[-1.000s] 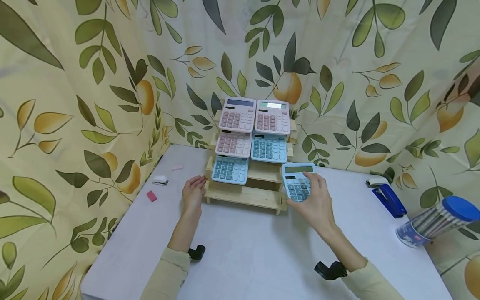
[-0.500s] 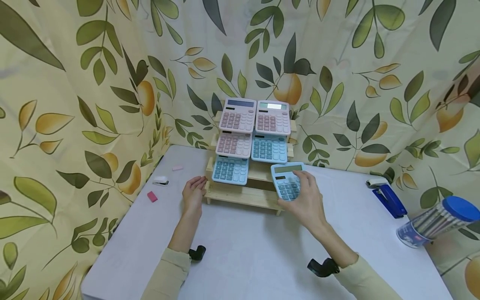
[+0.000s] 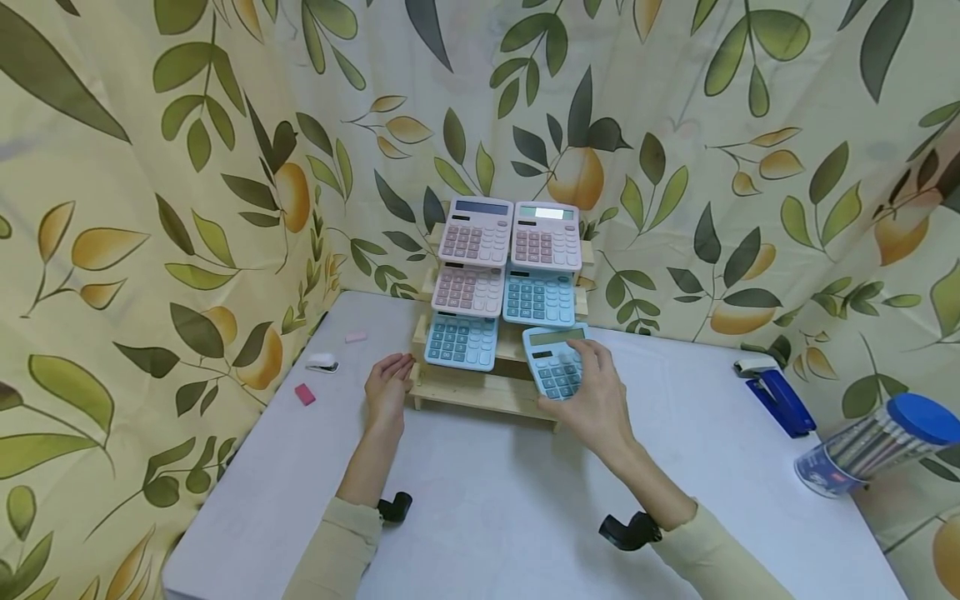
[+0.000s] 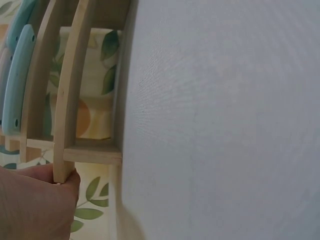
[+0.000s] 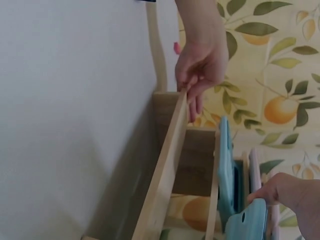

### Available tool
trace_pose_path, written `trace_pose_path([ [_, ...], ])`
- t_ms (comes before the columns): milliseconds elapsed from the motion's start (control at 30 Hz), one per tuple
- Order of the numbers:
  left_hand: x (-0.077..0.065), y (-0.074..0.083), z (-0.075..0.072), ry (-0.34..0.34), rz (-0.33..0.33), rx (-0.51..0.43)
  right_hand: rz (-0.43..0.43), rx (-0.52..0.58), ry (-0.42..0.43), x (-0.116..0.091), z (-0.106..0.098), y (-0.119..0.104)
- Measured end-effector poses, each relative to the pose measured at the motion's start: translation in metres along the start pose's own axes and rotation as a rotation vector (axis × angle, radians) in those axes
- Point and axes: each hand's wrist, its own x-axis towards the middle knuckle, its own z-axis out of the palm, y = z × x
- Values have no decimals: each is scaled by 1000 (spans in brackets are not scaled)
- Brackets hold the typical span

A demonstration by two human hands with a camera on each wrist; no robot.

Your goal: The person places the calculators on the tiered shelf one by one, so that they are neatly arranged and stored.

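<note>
In the head view my right hand (image 3: 600, 408) holds a blue calculator (image 3: 553, 365) by its sides. The calculator is slightly tilted, over the right part of a tiered wooden rack (image 3: 480, 395). My left hand (image 3: 386, 396) pinches the left end of the rack's lowest step, also seen in the left wrist view, where the fingers meet the board (image 4: 67, 110). Another blue calculator (image 3: 461, 340) leans to the left of the held one. Higher up are a third blue calculator (image 3: 538, 297) and three pink ones, including the top left calculator (image 3: 475, 231).
On the left of the white table (image 3: 480, 517) lie a small white stapler (image 3: 322, 362), a red eraser (image 3: 304, 393) and a pale pink block (image 3: 355, 336). A blue stapler (image 3: 780, 402) and a blue-lidded jar of pencils (image 3: 862, 446) stand at the right. Patterned curtain (image 3: 652, 108) surrounds the table.
My right hand has moved left with the blue calculator, from beside the rack to over its right part. The left hand has stayed at the rack's left end.
</note>
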Motion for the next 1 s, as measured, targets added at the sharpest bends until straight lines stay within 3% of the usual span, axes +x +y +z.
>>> trace_pose_path([
  [400, 0, -1, 1, 1, 8, -5, -9, 26, -15, 5, 16, -11],
  [1000, 0, -1, 1, 6, 11, -7, 24, 9, 29, 20, 40, -17],
])
